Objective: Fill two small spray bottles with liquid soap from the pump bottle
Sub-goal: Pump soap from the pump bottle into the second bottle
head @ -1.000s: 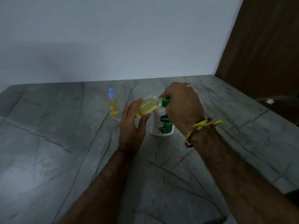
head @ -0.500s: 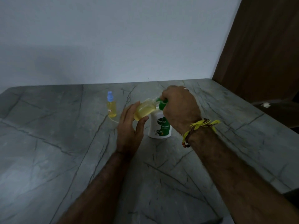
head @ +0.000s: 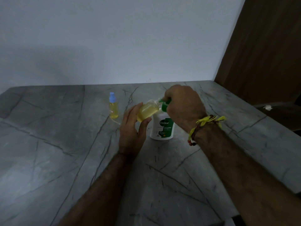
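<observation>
A white pump bottle [head: 160,129] with a green label and green pump head [head: 163,104] stands on the grey stone counter [head: 65,160]. My right hand [head: 182,105] lies closed over the pump head. My left hand [head: 132,129] holds a small clear spray bottle [head: 147,110] of yellow liquid, tilted with its open neck against the green nozzle. A second small spray bottle [head: 113,106], capped in blue and filled with yellow liquid, stands upright to the left, apart from both hands.
A thin white tube [head: 116,121] lies on the counter beside the capped bottle. A pale wall rises behind the counter. A dark wooden panel [head: 263,54] stands at the right, past the counter's right edge.
The hands and bottles keep the same pose. The view has tilted up a little, so everything sits slightly lower and to the left in the picture.
</observation>
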